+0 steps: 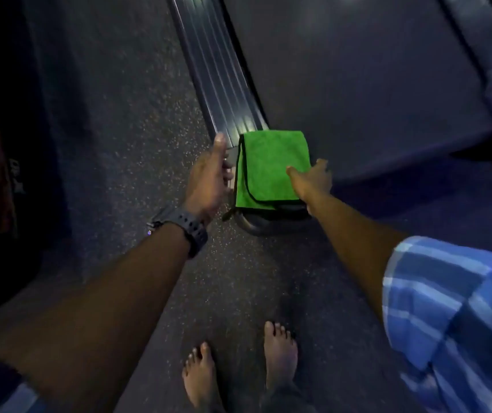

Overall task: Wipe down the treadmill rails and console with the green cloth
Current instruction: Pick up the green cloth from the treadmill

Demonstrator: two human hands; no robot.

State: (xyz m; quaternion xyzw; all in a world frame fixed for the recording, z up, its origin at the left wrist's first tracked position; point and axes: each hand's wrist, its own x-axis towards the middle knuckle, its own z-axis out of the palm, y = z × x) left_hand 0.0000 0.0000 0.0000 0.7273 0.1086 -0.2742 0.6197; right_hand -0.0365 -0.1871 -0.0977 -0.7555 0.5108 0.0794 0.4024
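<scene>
A person looks down at the back end of a treadmill in dim light, bare feet on a speckled floor. A folded green cloth (271, 168) lies flat on the rear corner of the treadmill, at the near end of the left side rail (215, 76), partly over the rail's end cap and partly over the edge of the belt (357, 84). The cloth's long axis runs away from the person, roughly in line with the rail.

Both arms reach forward, one to each side of the cloth. The left hand (209, 180), with a dark watch (185, 228) on the wrist, hangs just beside the cloth's left edge; its fingers are straight and loosely together, and whether they touch the cloth cannot be told. The right hand (313, 177) rests at the cloth's right edge, its fingers (322, 165) slightly spread, flat, and seemingly touching the fabric. Neither hand grips anything.

The right hand looks better placed to gather the cloth. The rail stretches ahead from there; the console is out of view.
</scene>
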